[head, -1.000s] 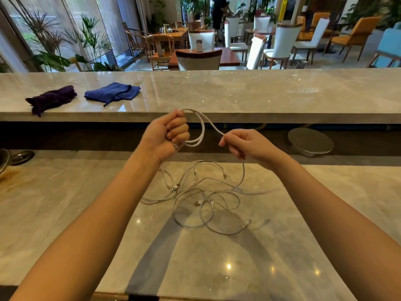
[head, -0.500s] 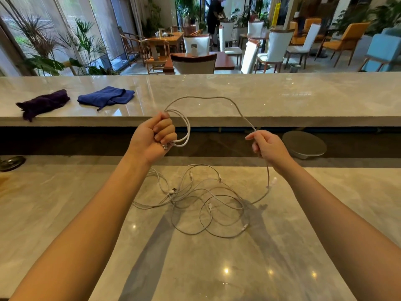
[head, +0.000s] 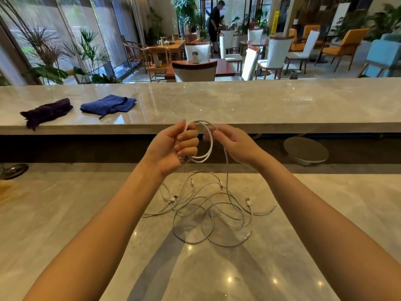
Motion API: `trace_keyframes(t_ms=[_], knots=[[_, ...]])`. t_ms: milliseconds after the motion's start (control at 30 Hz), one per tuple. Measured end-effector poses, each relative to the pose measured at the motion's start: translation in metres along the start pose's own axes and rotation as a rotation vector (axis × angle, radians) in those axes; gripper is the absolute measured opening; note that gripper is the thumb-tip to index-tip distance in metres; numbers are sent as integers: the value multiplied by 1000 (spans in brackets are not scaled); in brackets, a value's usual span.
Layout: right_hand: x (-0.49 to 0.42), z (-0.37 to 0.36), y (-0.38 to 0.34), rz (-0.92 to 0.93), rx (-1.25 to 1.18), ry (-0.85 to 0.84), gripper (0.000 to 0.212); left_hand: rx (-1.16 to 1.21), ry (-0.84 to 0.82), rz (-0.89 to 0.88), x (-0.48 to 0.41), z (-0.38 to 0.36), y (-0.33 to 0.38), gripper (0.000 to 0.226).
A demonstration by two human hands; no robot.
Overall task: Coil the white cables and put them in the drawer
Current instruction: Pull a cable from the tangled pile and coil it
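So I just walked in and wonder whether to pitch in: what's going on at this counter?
A person is coiling a white cable. The left hand grips the loops already made, while the right hand pinches the strand beside them, apparently feeding on another loop. The cable's tail hangs down to the counter. A tangle of more white cables lies loose there below the hands, not yet coiled. No drawer is in view.
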State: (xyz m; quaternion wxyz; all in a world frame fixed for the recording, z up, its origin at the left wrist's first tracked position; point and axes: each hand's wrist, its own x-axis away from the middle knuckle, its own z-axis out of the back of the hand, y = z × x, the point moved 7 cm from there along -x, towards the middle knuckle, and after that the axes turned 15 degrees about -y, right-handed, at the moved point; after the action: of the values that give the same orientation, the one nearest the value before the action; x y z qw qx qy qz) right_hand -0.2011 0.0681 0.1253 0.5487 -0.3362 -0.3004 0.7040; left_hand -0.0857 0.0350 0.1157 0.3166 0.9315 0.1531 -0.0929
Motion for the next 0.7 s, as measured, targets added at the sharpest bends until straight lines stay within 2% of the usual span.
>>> trace_keyframes(t_ms=[100, 200, 300, 367, 400, 467, 500, 600, 700], knots=[[3, -16, 14, -60, -199, -10, 30, -10, -19, -75, -1, -5, 8, 32], [11, -46, 41, -223, -129, -98, 34, -134, 95, -245, 3, -3, 28, 29], [15, -77, 44, -322, 78, -307, 30, -407, 226, -352, 7, 1, 50, 29], [9, -85, 22, -249, 306, -370, 27, -746, 354, -282, 9, 6, 53, 31], [5, -83, 5, -171, 430, -345, 25, -945, 404, -191, 9, 7, 49, 30], [1, -71, -33, -2, 612, -221, 19, -1270, 444, 46, 11, 11, 36, 28], [1, -60, -49, 61, 648, -142, 18, -1351, 437, 151, 13, 15, 29, 25], [0, -20, -68, 126, 641, 8, 19, -1258, 355, 277, 19, 20, 15, 31], [-6, 0, -58, 121, 570, 22, 21, -1059, 263, 309, 21, 23, 12, 33]])
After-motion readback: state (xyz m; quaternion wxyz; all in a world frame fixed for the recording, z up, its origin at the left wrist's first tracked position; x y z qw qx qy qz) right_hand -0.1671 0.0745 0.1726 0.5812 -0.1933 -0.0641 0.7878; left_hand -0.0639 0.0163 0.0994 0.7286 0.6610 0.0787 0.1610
